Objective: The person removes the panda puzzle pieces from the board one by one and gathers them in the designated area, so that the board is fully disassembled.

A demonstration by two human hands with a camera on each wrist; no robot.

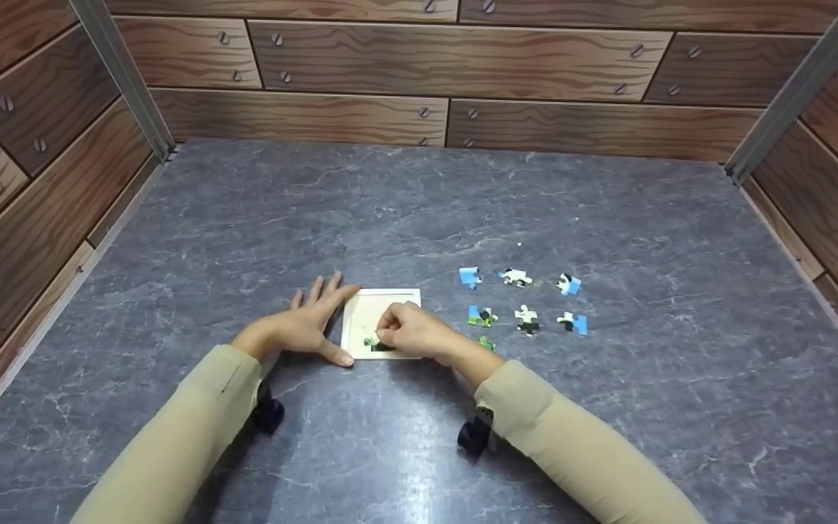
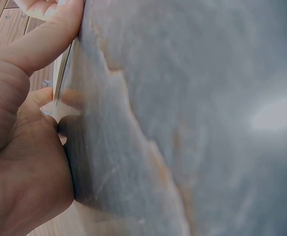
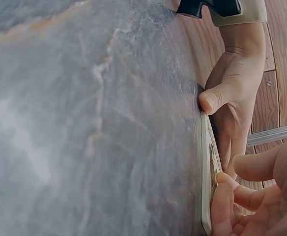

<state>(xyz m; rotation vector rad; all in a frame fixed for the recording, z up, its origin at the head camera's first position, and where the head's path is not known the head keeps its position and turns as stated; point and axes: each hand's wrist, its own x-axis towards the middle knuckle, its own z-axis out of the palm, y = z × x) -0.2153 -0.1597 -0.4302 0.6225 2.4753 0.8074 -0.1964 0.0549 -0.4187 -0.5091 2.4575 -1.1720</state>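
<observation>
A small pale puzzle tray (image 1: 381, 292) with a raised rim lies on the dark marbled tabletop. My left hand (image 1: 304, 325) spreads its fingers along the tray's left side, the thumb at the near left corner. Low inside the tray, the curled fingertips of my right hand (image 1: 417, 332) are at a green and black puzzle piece (image 1: 381, 347), partly hidden by them. Another bit of green (image 1: 370, 340) shows just left of it. In the right wrist view, the fingers (image 3: 226, 184) meet the tray (image 3: 205, 196) seen edge-on; the piece is hard to make out there.
Several loose puzzle pieces, including a blue one (image 1: 469, 276), a white one (image 1: 526, 319) and a green one (image 1: 487, 343), lie in rows right of the tray. Wood-patterned walls (image 1: 448, 65) stand at the back and both sides.
</observation>
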